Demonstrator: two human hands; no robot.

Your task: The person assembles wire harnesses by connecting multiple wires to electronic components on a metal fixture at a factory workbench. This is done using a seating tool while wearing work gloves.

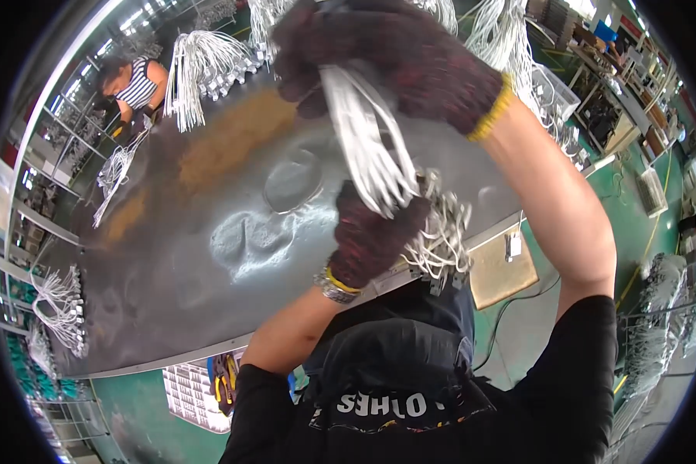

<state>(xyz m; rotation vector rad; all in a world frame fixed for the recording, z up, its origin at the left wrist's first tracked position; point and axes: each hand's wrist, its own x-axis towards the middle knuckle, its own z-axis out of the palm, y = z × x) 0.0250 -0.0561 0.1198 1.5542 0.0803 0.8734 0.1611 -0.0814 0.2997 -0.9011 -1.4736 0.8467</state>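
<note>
The right hand (394, 58), in a dark knitted glove with a yellow cuff, is closed around the upper part of a bundle of white insulated wires (359, 135) near the top centre of the frame. The left hand (371, 236), gloved the same way and with a metal band at the wrist, grips the lower part of that bundle at centre frame, just where the wire ends (441, 236) fan out into small metal terminals. The bundle hangs between the two hands, above the near edge of the worktop.

The loose ends look likely to snag on each other or on the glove knit, and a slack grip could let single wires slip out of the bundle and tangle.

The dull grey metal worktop (209, 255) is dented and worn, with a brownish patch toward the upper left. More white wire bundles (197, 66) lie along its far edge and another cluster (58, 305) at the left rim. Another person in a striped top (139, 81) works at the upper left. Green floor and shelving fill the right side
</note>
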